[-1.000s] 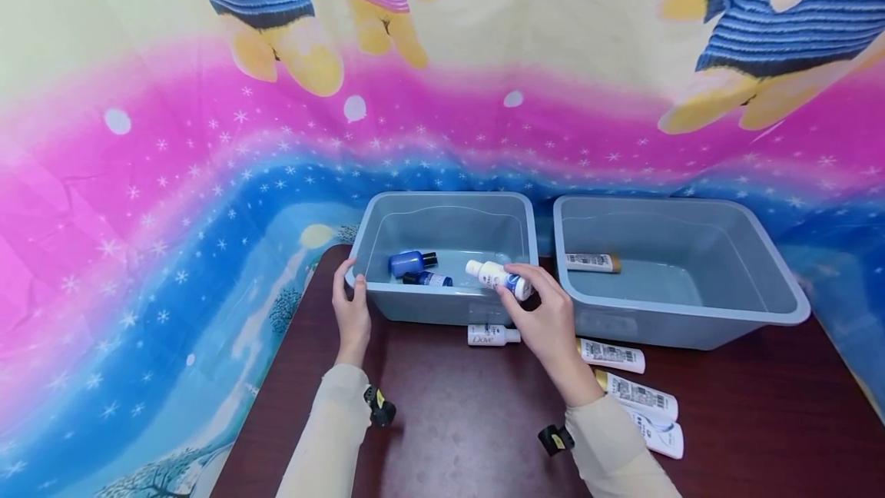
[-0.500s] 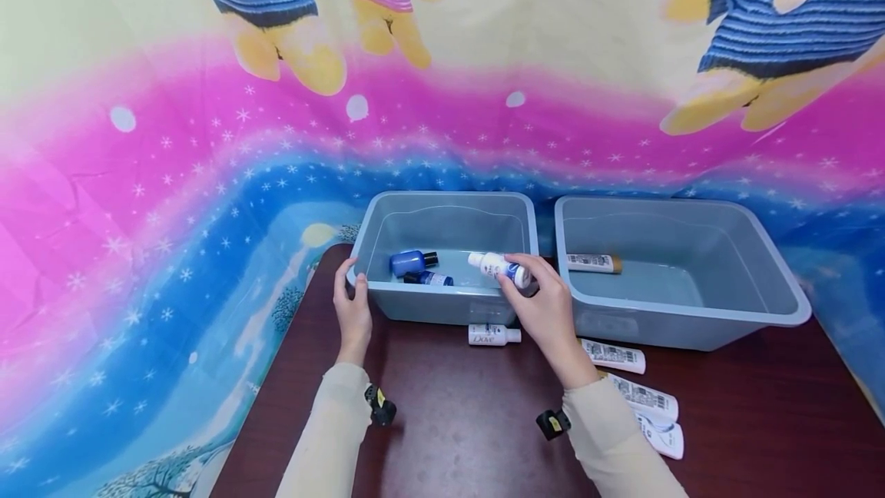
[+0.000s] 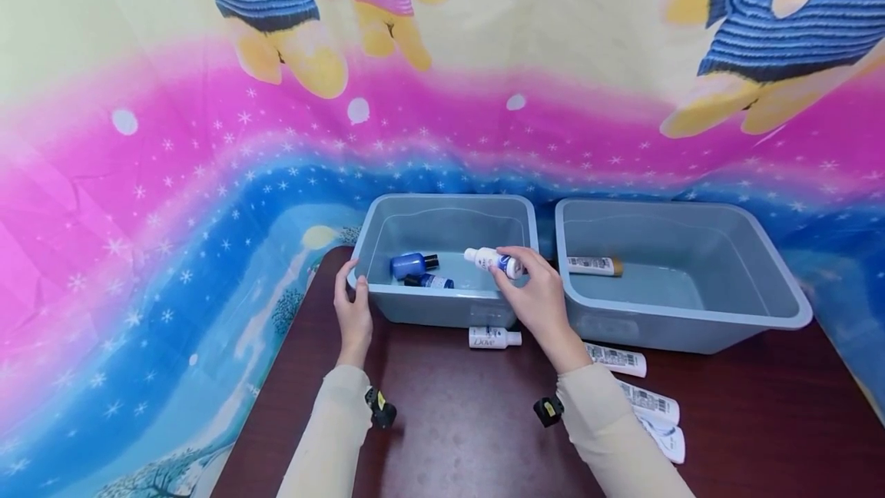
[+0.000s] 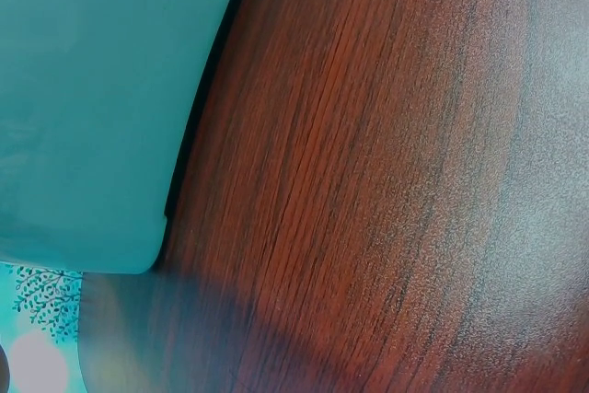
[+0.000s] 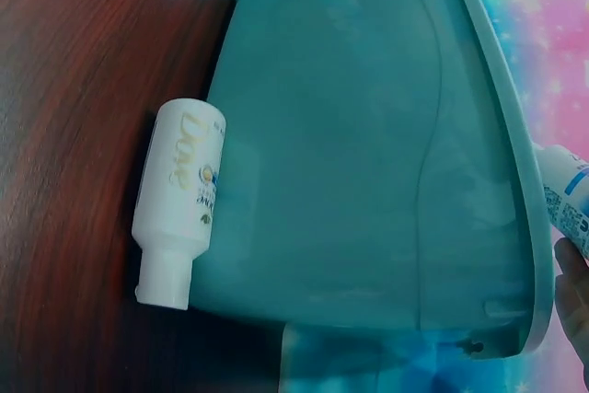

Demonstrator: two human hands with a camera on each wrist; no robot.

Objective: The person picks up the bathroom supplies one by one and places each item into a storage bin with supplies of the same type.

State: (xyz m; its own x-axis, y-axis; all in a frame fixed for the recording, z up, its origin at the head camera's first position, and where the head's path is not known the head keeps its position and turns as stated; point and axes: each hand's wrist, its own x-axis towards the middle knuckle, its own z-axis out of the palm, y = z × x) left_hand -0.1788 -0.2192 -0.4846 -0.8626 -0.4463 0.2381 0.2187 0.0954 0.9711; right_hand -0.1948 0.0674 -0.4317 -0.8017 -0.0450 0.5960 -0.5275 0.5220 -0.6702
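My right hand (image 3: 542, 298) pinches a small white bottle with a blue label (image 3: 494, 261) between thumb and fingers, above the right part of the left grey bin (image 3: 422, 308). The bottle lies sideways, its cap pointing left. In the right wrist view only part of this bottle (image 5: 566, 195) shows past the bin's rim. My left hand (image 3: 354, 317) grips the left bin's front left corner, thumb and fingers about the rim. Inside that bin lie a blue bottle with a black cap (image 3: 411, 264) and a smaller dark blue bottle (image 3: 430, 281).
A white Dove bottle (image 3: 492, 338) lies on the table against the left bin's front. The right grey bin (image 3: 684, 312) holds a white tube with a gold cap (image 3: 591, 266). Several white tubes (image 3: 618, 360) lie on the dark wooden table (image 3: 470, 429) at the right.
My right hand has moved slightly up and left with the white bottle, farther over the left bin. My left hand stays on the bin's corner.
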